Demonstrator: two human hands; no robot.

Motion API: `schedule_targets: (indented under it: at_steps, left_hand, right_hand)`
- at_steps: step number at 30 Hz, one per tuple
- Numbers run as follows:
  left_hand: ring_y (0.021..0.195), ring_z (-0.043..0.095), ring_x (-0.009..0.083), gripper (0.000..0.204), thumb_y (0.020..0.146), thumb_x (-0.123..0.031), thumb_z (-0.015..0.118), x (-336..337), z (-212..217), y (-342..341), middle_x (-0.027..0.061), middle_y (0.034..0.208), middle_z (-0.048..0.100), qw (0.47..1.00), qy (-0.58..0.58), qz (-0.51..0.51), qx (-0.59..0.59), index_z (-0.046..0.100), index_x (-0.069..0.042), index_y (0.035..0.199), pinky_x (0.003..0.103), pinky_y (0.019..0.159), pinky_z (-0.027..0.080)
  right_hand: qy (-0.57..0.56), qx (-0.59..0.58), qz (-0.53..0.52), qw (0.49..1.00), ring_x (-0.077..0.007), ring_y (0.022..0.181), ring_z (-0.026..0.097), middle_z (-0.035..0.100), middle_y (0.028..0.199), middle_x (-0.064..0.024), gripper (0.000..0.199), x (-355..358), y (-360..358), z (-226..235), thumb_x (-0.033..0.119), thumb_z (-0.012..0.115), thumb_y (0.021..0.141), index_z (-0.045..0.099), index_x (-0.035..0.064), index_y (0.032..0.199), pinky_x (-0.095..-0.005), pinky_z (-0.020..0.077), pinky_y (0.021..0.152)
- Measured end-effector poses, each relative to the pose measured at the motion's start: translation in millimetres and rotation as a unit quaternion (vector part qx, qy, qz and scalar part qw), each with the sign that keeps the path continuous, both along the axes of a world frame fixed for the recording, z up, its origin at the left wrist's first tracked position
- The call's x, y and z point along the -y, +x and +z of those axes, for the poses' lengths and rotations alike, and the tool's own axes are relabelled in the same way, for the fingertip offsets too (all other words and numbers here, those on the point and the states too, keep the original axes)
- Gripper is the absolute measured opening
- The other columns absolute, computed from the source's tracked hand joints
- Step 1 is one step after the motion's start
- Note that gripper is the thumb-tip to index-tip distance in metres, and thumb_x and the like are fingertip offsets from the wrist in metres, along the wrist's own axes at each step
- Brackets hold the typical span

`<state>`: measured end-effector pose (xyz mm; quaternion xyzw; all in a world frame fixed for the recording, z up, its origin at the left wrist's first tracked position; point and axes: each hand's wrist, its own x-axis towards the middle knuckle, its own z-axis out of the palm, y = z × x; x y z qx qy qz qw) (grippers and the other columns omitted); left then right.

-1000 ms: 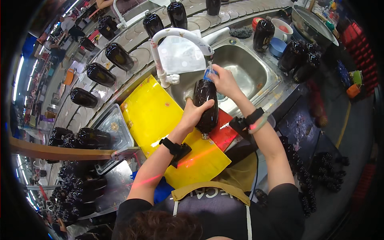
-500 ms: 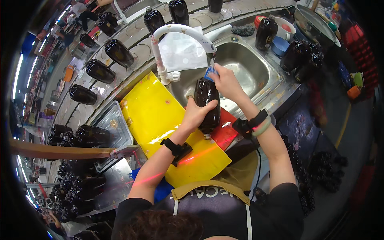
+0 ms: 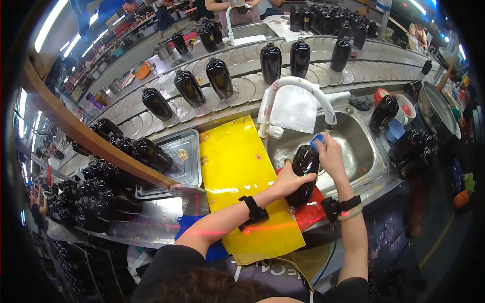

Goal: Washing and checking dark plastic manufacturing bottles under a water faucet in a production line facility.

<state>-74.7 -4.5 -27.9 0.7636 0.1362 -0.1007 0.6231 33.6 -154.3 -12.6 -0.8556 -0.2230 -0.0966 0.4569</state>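
Dark bottle [image 3: 307, 162] gripped at the near edge of a steel sink [image 3: 357, 145]

The glossy bottle lies tilted, its far end pointing toward the basin and its near end toward the person's body. The left hand [image 3: 292, 183] grasps it around the middle, thumb laid across the upper side; the fingers beneath are mostly hidden. The right hand [image 3: 329, 151] pinches a small blue piece [image 3: 317, 141] at the bottle's far end, just below the mouth of a curved white tap [image 3: 303, 82]. Whether the piece presses on the glass cannot be told. Both wrists wear black straps [image 3: 348, 203].

A red sheet [image 3: 309, 214] lies below the bottle's near end, beside a larger yellow sheet [image 3: 232, 177] that slopes across the counter. Left of the yellow sheet sits a clear tray [image 3: 186, 159], with a crowd of dark bottles [image 3: 108, 187] farther left.

Right of the sink, another bottle [image 3: 384, 113] stands near a blue bowl [image 3: 394, 130] and a white mug [image 3: 405, 108]. Behind the tap, a row of bottles [image 3: 219, 78] stands on a plated conveyor [image 3: 243, 92]. Beyond it, another person [image 3: 242, 15] is at a second sink [image 3: 252, 30].
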Motion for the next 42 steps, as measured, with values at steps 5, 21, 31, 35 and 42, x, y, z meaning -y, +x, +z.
schedule_targets:
  at_steps: [5, 21, 31, 35, 42]
  left_hand:
    - [0.104, 0.065, 0.0308, 0.093, 0.067, -0.052, 0.083, 0, -7, 7, 0.0251, 0.114, 0.062, 1.000, -0.004, 0.012, 0.022, 0.044, 0.014, 0.120, 0.036, 0.092, 0.051]
    - [0.093, 0.066, 0.0174, 0.065, 0.082, -0.028, 0.079, -10, 6, 11, 0.0114, 0.110, 0.063, 0.990, -0.137, -0.032, 0.011, 0.045, 0.001, 0.129, 0.031, 0.082, 0.056]
    - [0.092, 0.067, 0.0217, 0.069, 0.077, -0.032, 0.083, -7, 7, 10, 0.0173, 0.105, 0.064, 0.994, -0.104, -0.005, 0.025, 0.047, 0.011, 0.116, 0.032, 0.080, 0.055]
    - [0.093, 0.067, 0.0216, 0.069, 0.076, -0.033, 0.084, -5, 17, 9, 0.0171, 0.105, 0.064, 0.990, -0.136, -0.033, 0.016, 0.047, 0.010, 0.116, 0.033, 0.081, 0.055]
    - [0.099, 0.064, 0.0198, 0.074, 0.078, -0.029, 0.082, 0, 8, 5, 0.0137, 0.115, 0.061, 0.996, -0.074, -0.039, 0.029, 0.042, 0.004, 0.132, 0.033, 0.087, 0.054]
  right_hand:
    - [0.005, -0.004, 0.031, 0.999, -0.0392, 0.083, 0.068, 0.068, 0.086, -0.0226, 0.021, 2, -1, 1, 0.013, 0.063, 0.090, 0.062, -0.0021, 0.105, -0.0413, 0.0516, 0.072]
    - [0.074, -0.072, 0.000, 0.995, -0.0420, 0.092, 0.065, 0.068, 0.095, -0.0239, 0.026, 8, -12, -3, 0.015, 0.062, 0.090, 0.061, -0.0007, 0.110, -0.0434, 0.0512, 0.080]
    - [0.064, -0.056, -0.008, 0.996, -0.0449, 0.091, 0.064, 0.067, 0.092, -0.0256, 0.024, 8, -3, 6, 0.012, 0.062, 0.088, 0.061, 0.0001, 0.108, -0.0467, 0.0503, 0.077]
    - [0.081, -0.074, -0.028, 0.994, -0.0437, 0.090, 0.065, 0.067, 0.091, -0.0253, 0.022, 8, -8, 4, 0.012, 0.061, 0.089, 0.061, -0.0005, 0.107, -0.0471, 0.0504, 0.076]
    - [0.052, -0.051, -0.027, 0.997, -0.0318, 0.073, 0.066, 0.067, 0.083, -0.0204, 0.019, 15, 3, -14, 0.009, 0.058, 0.092, 0.061, 0.0002, 0.108, -0.0399, 0.0510, 0.062]
